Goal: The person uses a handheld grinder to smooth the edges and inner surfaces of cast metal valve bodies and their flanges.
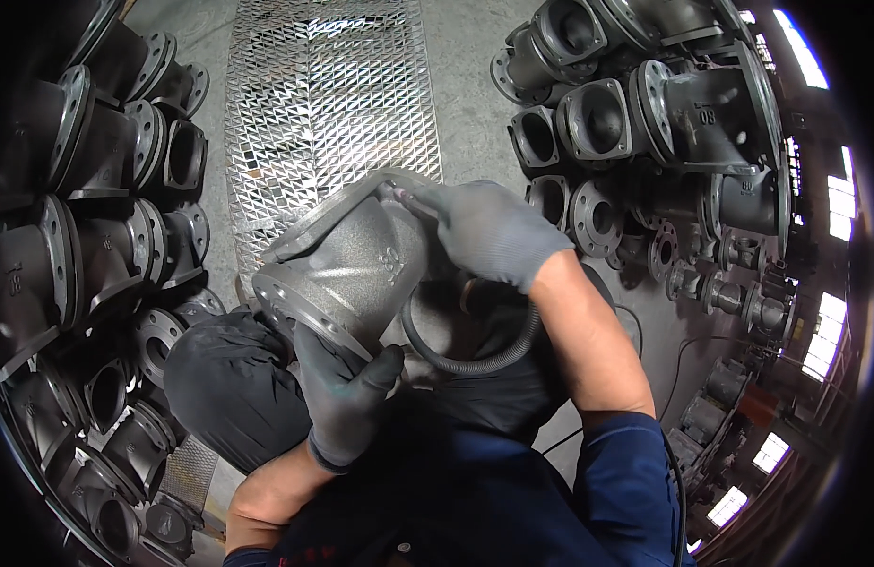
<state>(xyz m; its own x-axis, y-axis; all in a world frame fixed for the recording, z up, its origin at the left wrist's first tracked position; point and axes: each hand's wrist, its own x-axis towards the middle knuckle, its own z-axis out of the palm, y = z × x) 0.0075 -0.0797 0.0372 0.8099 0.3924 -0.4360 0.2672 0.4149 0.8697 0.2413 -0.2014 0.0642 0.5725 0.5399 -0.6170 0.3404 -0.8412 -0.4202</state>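
Note:
A grey cast-metal valve body (361, 274) with flanges lies tilted in front of me, above my lap. My left hand (344, 387), in a grey glove, grips the rim of its near round flange, thumb on the near side. My right hand (498, 231), gloved too, is closed around a slim handheld grinder; most of the tool is hidden under the fingers. Its small pinkish tip (400, 194) is at the inner edge of the casting's far flange (337, 213). A ribbed grey hose (475, 364) loops below my right hand.
Stacked castings (106, 241) rise close on my left, and more valve bodies (597, 118) are piled on the right. A shiny patterned metal plate (328, 104) covers the floor ahead. A thin black cable (678, 369) runs along the right side.

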